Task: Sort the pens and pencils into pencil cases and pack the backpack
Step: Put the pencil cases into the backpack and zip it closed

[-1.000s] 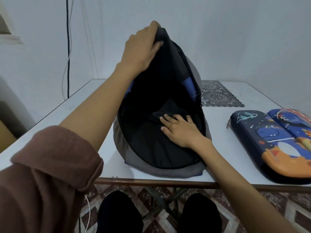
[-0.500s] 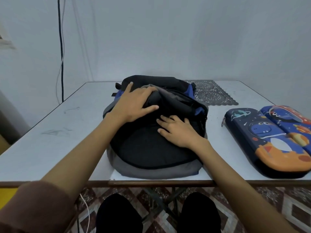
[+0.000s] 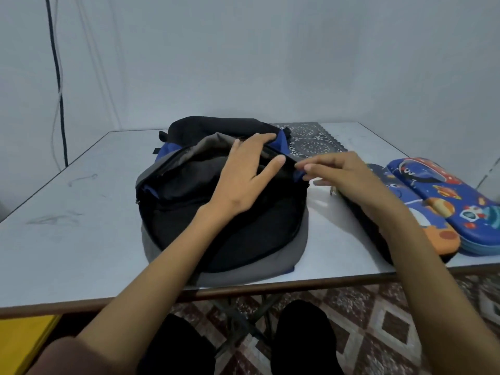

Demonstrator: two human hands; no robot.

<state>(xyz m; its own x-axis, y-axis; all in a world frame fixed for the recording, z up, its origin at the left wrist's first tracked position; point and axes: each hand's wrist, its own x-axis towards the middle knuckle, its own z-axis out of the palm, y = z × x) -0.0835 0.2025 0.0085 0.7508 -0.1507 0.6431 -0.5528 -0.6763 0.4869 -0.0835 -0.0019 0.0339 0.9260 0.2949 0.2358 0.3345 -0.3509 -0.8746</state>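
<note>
**Two hands at the top of a flat-lying backpack [image 3: 216, 239]**

Looking down on a pale, scuffed worktop [image 3: 81, 212] set against a plain wall [image 3: 270, 63]. Lying flat at its middle, the black, grey and blue backpack: long axis running from near edge to far, rounded grey base toward the person, top end pointing at the wall, upper flap [image 3: 194, 158] rumpled and folded.

Just to its right, two pencil cases side by side, close against each other. Dark cartoon case [image 3: 433, 212] nearer the backpack, partly hidden by the right forearm [image 3: 405, 253]; blue space-print case [image 3: 446, 196] outside it. Both long axes slanting from far left to near right.

Beyond the backpack, near the far edge, a dark lace mat [image 3: 313, 142], its left end behind the backpack's top.

Resting on the rumpled flap, left hand [image 3: 243, 180], fingers [image 3: 259, 138] fairly straight and spread, thumb held apart below them.

At the backpack's right edge, right hand [image 3: 343, 174], fingers curled and pressed together, tips pinching a small blue tab [image 3: 299, 175] there. Cannot tell whether a zip pull.
</note>
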